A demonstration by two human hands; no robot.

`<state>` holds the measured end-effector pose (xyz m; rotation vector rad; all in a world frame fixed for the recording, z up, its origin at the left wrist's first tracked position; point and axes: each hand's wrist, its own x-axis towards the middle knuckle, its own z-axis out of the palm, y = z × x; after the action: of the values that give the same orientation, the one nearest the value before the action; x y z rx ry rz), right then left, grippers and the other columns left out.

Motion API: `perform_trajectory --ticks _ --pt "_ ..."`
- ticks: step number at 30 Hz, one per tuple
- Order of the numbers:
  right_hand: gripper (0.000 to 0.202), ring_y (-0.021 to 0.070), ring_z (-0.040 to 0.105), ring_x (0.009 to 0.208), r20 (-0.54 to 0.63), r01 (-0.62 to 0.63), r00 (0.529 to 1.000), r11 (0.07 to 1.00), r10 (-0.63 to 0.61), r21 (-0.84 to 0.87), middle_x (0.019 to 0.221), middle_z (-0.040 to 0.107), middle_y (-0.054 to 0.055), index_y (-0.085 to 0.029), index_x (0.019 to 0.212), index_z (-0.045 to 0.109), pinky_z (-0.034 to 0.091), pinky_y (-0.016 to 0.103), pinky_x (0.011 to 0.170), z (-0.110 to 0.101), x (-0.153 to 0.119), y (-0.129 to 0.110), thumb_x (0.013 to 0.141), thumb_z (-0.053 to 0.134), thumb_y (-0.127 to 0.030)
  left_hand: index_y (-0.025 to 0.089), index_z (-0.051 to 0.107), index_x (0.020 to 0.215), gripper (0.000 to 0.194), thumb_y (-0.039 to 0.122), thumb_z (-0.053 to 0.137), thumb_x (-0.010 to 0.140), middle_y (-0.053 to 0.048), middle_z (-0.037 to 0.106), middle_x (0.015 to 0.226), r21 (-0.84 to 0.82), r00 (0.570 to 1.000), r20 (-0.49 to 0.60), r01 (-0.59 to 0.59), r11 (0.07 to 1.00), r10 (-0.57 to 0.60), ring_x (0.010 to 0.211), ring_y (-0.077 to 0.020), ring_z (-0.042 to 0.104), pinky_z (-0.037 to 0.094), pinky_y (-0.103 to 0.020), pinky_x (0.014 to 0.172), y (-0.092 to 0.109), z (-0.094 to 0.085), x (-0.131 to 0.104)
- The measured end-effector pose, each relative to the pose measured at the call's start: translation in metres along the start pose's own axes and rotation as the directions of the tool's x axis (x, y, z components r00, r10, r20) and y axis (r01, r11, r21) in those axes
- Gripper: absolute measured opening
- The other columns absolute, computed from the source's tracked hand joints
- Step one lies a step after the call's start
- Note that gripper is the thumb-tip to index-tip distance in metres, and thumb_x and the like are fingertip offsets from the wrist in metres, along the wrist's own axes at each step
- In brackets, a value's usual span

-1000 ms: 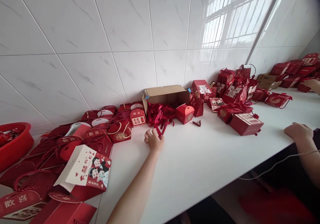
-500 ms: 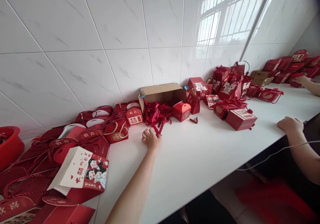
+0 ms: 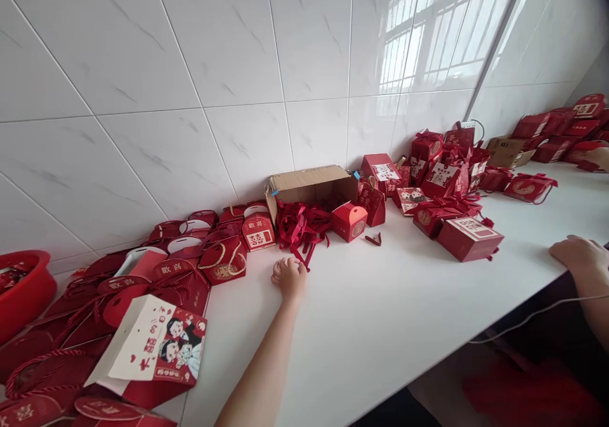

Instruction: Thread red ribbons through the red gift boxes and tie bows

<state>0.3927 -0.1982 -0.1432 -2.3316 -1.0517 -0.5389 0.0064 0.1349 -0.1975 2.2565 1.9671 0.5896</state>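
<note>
My left hand rests low over the white table, palm down and fingers curled. It is closed on the end of a dark red ribbon, though the exact grip is partly hidden. That ribbon trails from a tangled heap of red ribbons spilling out of a cardboard box lying on its side. Just beyond my fingers, to the left, stand a red gift box with gold cord and a red box with a white label. My right hand is out of view.
A small red box and a red-handled tool lie right of the ribbons. Red gift boxes crowd the right. On the left are many more, an open printed box and a red basin. A co-worker's hand rests at the right edge.
The view has shifted slightly, moving most things a little down and right. My left hand stays by the ribbon end, its fingers more drawn together. The co-worker's farther hand has moved right.
</note>
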Motion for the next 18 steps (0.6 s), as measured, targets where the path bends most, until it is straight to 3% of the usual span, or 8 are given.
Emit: perform_trajectory --ticks 2,4,5,8,11,13,15,18 --pt "0.016 0.0256 0.061 0.103 0.069 0.052 0.996 0.997 -0.057 0.061 0.117 0.064 0.005 -0.038 0.097 0.066 0.054 0.038 0.077 -0.004 -0.044 -0.040 0.091 0.051 -0.041 0.021 0.057 0.121 0.033 0.033 0.053 0.091 -0.011 0.051 0.134 0.009 0.998 0.044 -0.034 0.999 0.034 0.121 -0.0279 0.050 0.041 -0.052 0.099 0.002 0.001 0.001" --pt "0.019 0.0308 0.064 0.099 0.120 0.118 0.984 0.985 -0.133 0.124 0.104 0.070 0.004 -0.041 0.091 0.069 0.056 0.039 0.071 0.000 -0.067 -0.089 0.083 0.057 -0.052 0.027 0.058 0.123 0.034 0.032 0.049 0.091 -0.012 0.045 0.143 0.002 0.993 0.082 -0.084 0.997 0.083 0.136 -0.0343 0.032 0.027 -0.060 0.106 0.004 0.002 0.002" --pt "0.022 0.0293 0.065 0.097 0.139 0.159 0.974 0.975 -0.181 0.156 0.103 0.070 0.003 -0.039 0.093 0.069 0.056 0.037 0.073 0.005 -0.067 -0.115 0.082 0.057 -0.054 0.028 0.057 0.126 0.037 0.030 0.048 0.090 -0.011 0.043 0.146 -0.007 0.989 0.098 -0.112 0.994 0.113 0.140 -0.0354 0.027 0.021 -0.061 0.108 0.005 0.004 0.002" --pt "0.032 0.0244 0.064 0.100 0.277 0.231 0.893 0.890 -0.355 0.393 0.114 0.066 0.005 -0.030 0.111 0.062 0.054 0.033 0.080 0.027 -0.014 -0.183 0.090 0.044 -0.047 0.027 0.053 0.133 0.044 0.029 0.039 0.091 -0.007 0.040 0.149 -0.043 0.976 0.128 -0.173 0.984 0.177 0.142 -0.0359 0.021 0.014 -0.063 0.109 0.002 0.008 0.002" --pt "0.046 0.0327 0.059 0.110 0.309 0.207 0.886 0.890 -0.346 0.406 0.123 0.062 0.011 -0.024 0.123 0.056 0.049 0.043 0.087 0.053 0.069 -0.226 0.081 0.057 -0.042 0.026 0.050 0.136 0.048 0.030 0.035 0.091 -0.004 0.041 0.149 -0.071 0.968 0.156 -0.189 0.979 0.198 0.143 -0.0339 0.020 0.015 -0.061 0.110 -0.005 0.008 0.000" --pt "0.041 0.0313 0.064 0.097 0.412 0.152 0.837 0.877 -0.359 0.456 0.107 0.069 0.011 -0.022 0.112 0.064 0.050 0.041 0.082 0.073 0.109 -0.239 0.075 0.065 -0.040 0.026 0.048 0.137 0.049 0.031 0.037 0.090 -0.001 0.041 0.148 -0.090 0.964 0.167 -0.194 0.977 0.207 0.144 -0.0310 0.019 0.019 -0.056 0.112 -0.010 0.006 -0.002" --pt "0.036 0.0282 0.064 0.094 0.438 0.124 0.814 0.850 -0.383 0.513 0.104 0.070 0.008 -0.025 0.110 0.065 0.050 0.039 0.082 0.093 0.130 -0.247 0.078 0.061 -0.041 0.026 0.052 0.135 0.048 0.034 0.039 0.089 0.001 0.045 0.146 -0.113 0.964 0.167 -0.192 0.975 0.209 0.143 -0.0289 0.022 0.023 -0.050 0.112 -0.015 0.002 -0.002" --pt "0.034 0.0322 0.058 0.109 0.404 0.084 0.836 0.814 -0.372 0.575 0.117 0.065 0.010 -0.024 0.109 0.064 0.043 0.049 0.094 0.125 0.139 -0.254 0.083 0.054 -0.043 0.028 0.064 0.120 0.041 0.040 0.040 0.089 0.001 0.057 0.136 -0.150 0.970 0.149 -0.168 0.974 0.190 0.136 -0.0294 0.035 0.030 -0.048 0.109 -0.019 -0.001 -0.001"
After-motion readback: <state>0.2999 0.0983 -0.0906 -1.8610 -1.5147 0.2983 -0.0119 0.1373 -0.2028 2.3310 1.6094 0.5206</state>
